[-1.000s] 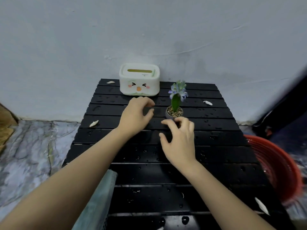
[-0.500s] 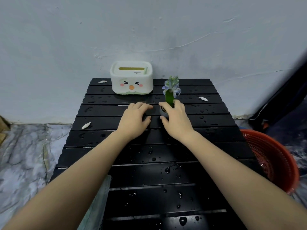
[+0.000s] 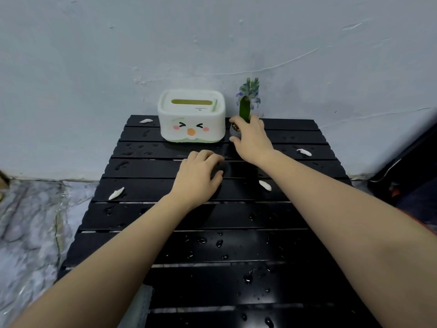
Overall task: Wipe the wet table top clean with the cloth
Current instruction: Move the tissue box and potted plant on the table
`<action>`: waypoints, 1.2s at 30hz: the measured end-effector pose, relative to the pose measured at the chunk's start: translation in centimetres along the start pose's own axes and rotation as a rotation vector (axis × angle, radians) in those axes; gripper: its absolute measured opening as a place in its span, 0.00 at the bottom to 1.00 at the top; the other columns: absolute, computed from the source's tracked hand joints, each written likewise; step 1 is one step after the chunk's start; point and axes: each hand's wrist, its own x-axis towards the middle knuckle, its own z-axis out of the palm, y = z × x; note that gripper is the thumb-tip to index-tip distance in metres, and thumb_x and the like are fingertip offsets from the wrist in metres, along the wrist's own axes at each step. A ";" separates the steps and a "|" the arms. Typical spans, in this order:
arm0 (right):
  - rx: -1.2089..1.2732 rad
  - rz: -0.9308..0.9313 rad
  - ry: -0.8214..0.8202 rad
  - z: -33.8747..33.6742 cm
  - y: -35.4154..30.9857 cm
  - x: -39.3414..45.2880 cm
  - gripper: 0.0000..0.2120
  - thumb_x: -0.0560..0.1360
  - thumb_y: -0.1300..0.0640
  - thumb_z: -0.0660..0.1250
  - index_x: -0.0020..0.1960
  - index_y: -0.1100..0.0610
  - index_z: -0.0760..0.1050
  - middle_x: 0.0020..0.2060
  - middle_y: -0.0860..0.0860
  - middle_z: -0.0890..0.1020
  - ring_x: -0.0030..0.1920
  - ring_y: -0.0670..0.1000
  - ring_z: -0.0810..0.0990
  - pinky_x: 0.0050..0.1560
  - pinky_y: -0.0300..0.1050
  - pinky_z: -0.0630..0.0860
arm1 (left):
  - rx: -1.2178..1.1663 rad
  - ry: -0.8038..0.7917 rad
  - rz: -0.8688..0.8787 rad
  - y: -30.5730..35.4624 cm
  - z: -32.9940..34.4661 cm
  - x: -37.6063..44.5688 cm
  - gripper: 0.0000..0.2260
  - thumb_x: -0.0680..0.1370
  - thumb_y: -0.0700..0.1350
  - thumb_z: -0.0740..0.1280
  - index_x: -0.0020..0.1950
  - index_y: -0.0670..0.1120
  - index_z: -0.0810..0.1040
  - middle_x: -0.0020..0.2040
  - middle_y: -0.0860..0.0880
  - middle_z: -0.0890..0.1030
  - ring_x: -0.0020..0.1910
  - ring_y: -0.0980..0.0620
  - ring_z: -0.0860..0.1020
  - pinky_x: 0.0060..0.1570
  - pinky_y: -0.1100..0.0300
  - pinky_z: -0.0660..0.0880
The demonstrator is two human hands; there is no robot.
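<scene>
1. Pale grey plaster wall behind, marble-look floor to the left, and a black slatted table (image 3: 307,268) in the middle, beaded with water drops, mostly on the near slats.
2. Right hand (image 3: 251,138) is out at the far edge, fingers wrapped round the small grey pot with the purple-flowered green plant (image 3: 247,107), right beside the white plastic tissue box with the cartoon face (image 3: 191,117).
3. Left hand (image 3: 198,178) rests on the middle slats, fingers curled; whether it holds anything cannot be told.
4. The pale cloth (image 3: 139,306) looks to be that fold hanging at the table's near left edge, untouched.
5. Risk, as a judgement: wet pot, one-handed grip, so it could slip or tip at the back edge.
6. Count: one box, one plant, four white petal-like scraps (image 3: 116,193) on the slats.
</scene>
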 end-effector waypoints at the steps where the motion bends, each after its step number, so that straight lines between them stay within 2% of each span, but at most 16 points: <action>1: -0.007 0.001 -0.007 0.3 0.1 0.5 0.20 0.79 0.57 0.65 0.70 0.52 0.67 0.63 0.60 0.66 0.64 0.61 0.64 0.58 0.57 0.74 | 0.005 0.003 0.007 -0.2 0.1 0.1 0.16 0.80 0.49 0.67 0.68 0.50 0.77 0.66 0.49 0.77 0.62 0.43 0.73 0.60 0.48 0.72; 10: -0.054 -0.024 0.006 1.4 0.6 1.5 0.19 0.79 0.57 0.64 0.70 0.53 0.67 0.62 0.61 0.68 0.63 0.62 0.65 0.56 0.58 0.74 | 0.044 0.028 0.033 -0.5 0.5 0.5 0.14 0.78 0.49 0.68 0.63 0.49 0.80 0.62 0.49 0.79 0.58 0.43 0.74 0.54 0.46 0.74; 14: -0.030 -0.024 0.021 0.8 0.3 0.6 0.23 0.79 0.54 0.65 0.73 0.49 0.65 0.67 0.60 0.67 0.65 0.62 0.65 0.60 0.56 0.72 | 0.038 0.026 0.013 -0.3 0.2 0.4 0.14 0.79 0.49 0.68 0.64 0.48 0.80 0.62 0.49 0.79 0.58 0.43 0.74 0.55 0.46 0.74; 18: 0.015 -0.026 0.123 -0.2 -0.7 -2.7 0.24 0.80 0.54 0.63 0.75 0.47 0.64 0.73 0.60 0.62 0.70 0.62 0.62 0.67 0.56 0.67 | 0.001 0.035 -0.007 0.2 -1.2 0.1 0.14 0.79 0.48 0.67 0.64 0.48 0.79 0.61 0.48 0.79 0.56 0.43 0.74 0.56 0.45 0.74; 22: 0.046 -0.084 0.155 -2.0 -3.0 -8.1 0.21 0.80 0.53 0.62 0.73 0.48 0.68 0.71 0.58 0.67 0.70 0.60 0.65 0.67 0.57 0.67 | -0.042 0.083 -0.004 1.3 -4.3 -1.3 0.13 0.79 0.49 0.67 0.62 0.48 0.80 0.58 0.48 0.80 0.58 0.44 0.74 0.58 0.46 0.74; 25: 0.070 -0.157 0.152 -3.9 -5.1 -13.1 0.17 0.80 0.53 0.62 0.69 0.49 0.71 0.63 0.53 0.73 0.63 0.56 0.70 0.62 0.54 0.69 | -0.125 0.129 -0.002 2.6 -7.2 -4.0 0.12 0.79 0.48 0.67 0.61 0.48 0.80 0.57 0.49 0.81 0.60 0.46 0.76 0.60 0.52 0.73; 30: 0.118 -0.234 0.072 -6.1 -7.9 -22.2 0.13 0.81 0.52 0.62 0.65 0.48 0.75 0.56 0.48 0.77 0.57 0.51 0.73 0.58 0.49 0.69 | -0.217 0.157 -0.048 4.9 -12.0 -11.8 0.10 0.80 0.49 0.66 0.60 0.51 0.81 0.54 0.55 0.83 0.55 0.54 0.78 0.57 0.53 0.76; 33: 0.093 -0.240 0.006 -6.2 -8.2 -27.2 0.13 0.81 0.51 0.63 0.65 0.48 0.75 0.56 0.47 0.77 0.57 0.51 0.73 0.59 0.48 0.67 | -0.222 0.151 -0.086 5.6 -13.7 -17.7 0.10 0.80 0.50 0.66 0.59 0.51 0.81 0.54 0.57 0.83 0.55 0.55 0.79 0.57 0.52 0.77; 36: 0.072 -0.184 -0.070 -5.9 -7.3 -31.6 0.16 0.81 0.49 0.62 0.68 0.48 0.73 0.62 0.47 0.76 0.65 0.51 0.71 0.66 0.49 0.63 | -0.122 0.125 -0.177 4.8 -13.4 -23.6 0.15 0.80 0.56 0.65 0.64 0.52 0.79 0.59 0.54 0.80 0.60 0.49 0.76 0.61 0.48 0.74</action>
